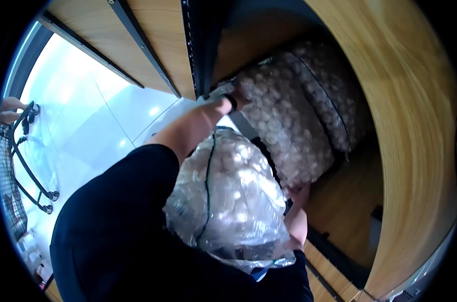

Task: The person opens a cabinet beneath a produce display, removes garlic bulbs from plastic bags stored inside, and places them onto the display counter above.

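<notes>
A clear plastic bag of pale round pieces [281, 121], perhaps garlic bulbs, lies inside a wooden compartment between my two hands. My left hand [242, 97], with a dark band at the wrist, grips its upper left end; the fingertips are partly hidden. At the lower end, my right hand [300, 193] closes on the bag's corner, its fingers mostly covered. Behind it rests a similar bag [326, 85] with a dark strip along it. Nearer to me, between my forearms, stands another clear bag [233, 186] with pale contents and a dark green strip.
A curved wooden panel [414, 116] borders the compartment at the right. Wooden boards with dark metal bars [143, 40] and a perforated upright [192, 45] stand at the upper left. A wheeled wire cart [17, 176] and part of another person [11, 108] are on the tiled floor [97, 110] at left.
</notes>
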Action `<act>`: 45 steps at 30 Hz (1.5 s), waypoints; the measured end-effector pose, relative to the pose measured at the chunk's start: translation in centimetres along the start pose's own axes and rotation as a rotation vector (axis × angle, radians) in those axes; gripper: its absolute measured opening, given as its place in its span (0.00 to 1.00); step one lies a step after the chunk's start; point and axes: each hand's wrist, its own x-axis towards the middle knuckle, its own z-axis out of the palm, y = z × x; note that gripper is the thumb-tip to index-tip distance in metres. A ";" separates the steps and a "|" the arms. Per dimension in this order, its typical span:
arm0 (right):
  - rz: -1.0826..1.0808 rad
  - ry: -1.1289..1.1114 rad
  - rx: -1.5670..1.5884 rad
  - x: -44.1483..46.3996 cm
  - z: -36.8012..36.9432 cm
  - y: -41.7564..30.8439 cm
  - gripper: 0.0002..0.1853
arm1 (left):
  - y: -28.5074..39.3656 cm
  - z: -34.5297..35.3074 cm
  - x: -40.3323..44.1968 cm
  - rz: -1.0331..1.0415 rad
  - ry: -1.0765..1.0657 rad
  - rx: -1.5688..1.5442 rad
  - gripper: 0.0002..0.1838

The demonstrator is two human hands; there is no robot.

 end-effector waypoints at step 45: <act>-0.953 -0.409 0.500 -22.5 11.8 -20.4 0.21 | 20.8 -5.0 -10.2 0.944 0.084 0.327 0.20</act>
